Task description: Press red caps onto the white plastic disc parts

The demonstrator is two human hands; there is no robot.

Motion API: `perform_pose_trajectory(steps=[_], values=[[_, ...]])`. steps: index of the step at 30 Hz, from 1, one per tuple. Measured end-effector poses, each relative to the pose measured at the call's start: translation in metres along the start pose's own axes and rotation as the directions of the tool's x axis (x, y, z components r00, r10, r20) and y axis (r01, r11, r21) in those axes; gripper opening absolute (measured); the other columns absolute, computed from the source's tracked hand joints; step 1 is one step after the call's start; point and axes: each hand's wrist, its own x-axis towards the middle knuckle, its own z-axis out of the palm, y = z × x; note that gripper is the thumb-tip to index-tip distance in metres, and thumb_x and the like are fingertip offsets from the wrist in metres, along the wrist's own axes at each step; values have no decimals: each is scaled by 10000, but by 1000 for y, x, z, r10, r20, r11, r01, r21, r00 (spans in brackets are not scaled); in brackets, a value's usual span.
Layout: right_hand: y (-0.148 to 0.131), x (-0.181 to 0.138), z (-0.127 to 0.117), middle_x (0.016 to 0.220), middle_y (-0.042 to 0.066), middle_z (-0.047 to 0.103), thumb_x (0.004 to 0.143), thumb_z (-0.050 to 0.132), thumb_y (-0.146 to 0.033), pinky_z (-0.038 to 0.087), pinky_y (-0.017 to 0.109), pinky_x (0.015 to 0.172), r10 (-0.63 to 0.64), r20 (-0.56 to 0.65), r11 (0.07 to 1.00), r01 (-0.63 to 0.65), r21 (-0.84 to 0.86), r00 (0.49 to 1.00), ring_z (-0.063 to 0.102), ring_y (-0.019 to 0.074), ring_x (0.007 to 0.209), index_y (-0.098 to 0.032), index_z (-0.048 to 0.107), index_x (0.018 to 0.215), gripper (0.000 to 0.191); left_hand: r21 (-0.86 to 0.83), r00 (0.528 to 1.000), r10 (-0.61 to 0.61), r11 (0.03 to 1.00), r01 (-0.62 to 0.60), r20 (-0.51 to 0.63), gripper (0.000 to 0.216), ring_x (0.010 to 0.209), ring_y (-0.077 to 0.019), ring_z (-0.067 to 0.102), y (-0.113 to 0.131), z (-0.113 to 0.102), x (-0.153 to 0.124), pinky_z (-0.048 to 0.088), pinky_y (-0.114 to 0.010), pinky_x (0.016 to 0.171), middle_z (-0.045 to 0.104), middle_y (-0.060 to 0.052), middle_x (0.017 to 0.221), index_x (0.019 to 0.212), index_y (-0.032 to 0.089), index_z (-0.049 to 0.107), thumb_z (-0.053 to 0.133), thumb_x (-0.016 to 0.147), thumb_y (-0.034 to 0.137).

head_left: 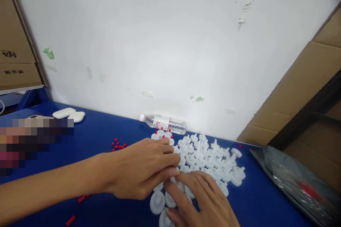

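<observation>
Several white round plastic discs with short stems point(205, 158) lie packed together on a blue table point(101, 138). My left hand point(141, 168) reaches in from the left over the near side of the group, fingers curled and pinched around a small white piece that I cannot make out clearly. My right hand point(204, 200) comes up from the bottom edge, its fingers pressed on the discs and touching the left hand's fingertips. Small red caps point(118, 145) lie scattered just beyond my left wrist, and a few sit on discs at the far edge of the group.
A clear water bottle point(163, 123) lies on its side against the white wall. Two white oval cases point(69, 114) rest at the far left. Cardboard boxes point(293, 95) lean at the right, above a grey plastic bag point(295, 177). More red caps point(70, 220) lie near the table's front.
</observation>
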Motion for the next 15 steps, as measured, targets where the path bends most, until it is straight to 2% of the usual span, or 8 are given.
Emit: perform_pose_trajectory(steps=[2, 4, 6, 12, 15], values=[[-2, 0, 2, 940, 37, 759, 1078, 536, -285, 595, 306, 855, 23, -19, 1000, -23, -2, 1000, 735, 153, 831, -251, 748, 1125, 220, -9, 1000, 2, 1000, -2, 6, 253, 804, -218, 554, 2, 1, 0, 442, -361, 782, 627, -25, 859, 858, 234, 488, 433, 1106, 248], [-5, -1, 3, 901, 20, 743, 1026, 605, -195, 593, 297, 869, 39, -39, 999, -40, -18, 998, 731, 140, 808, -258, 750, 1050, 160, -16, 1000, 0, 1000, 0, 23, 230, 828, -223, 564, 5, 2, 0, 441, -356, 782, 632, -23, 874, 876, 239, 487, 457, 1102, 268], [-6, -1, 2, 924, 15, 746, 981, 635, -114, 590, 288, 882, 46, -55, 998, -48, -28, 997, 735, 130, 814, -252, 746, 990, 177, -32, 999, 1, 999, 0, 38, 203, 845, -227, 574, 9, 2, -1, 444, -352, 779, 641, -25, 889, 891, 243, 485, 481, 1092, 272], [-8, 0, -5, 934, -28, 776, 982, 653, -136, 603, 273, 914, 21, -100, 1000, -21, -7, 995, 755, 114, 829, -284, 763, 968, 184, -194, 996, 49, 980, -34, 72, 300, 756, -193, 521, 16, -9, -1, 435, -330, 795, 583, 15, 779, 791, 237, 376, 430, 1086, 219], [-11, 2, -5, 957, -50, 789, 961, 694, -141, 606, 260, 917, 4, -86, 1000, -6, -25, 996, 765, 114, 834, -294, 770, 949, 172, -296, 997, -74, 953, 67, -15, 406, 674, -174, 442, 2, -24, -1, 417, -309, 687, 462, 23, 712, 736, 231, 311, 321, 1127, 339]])
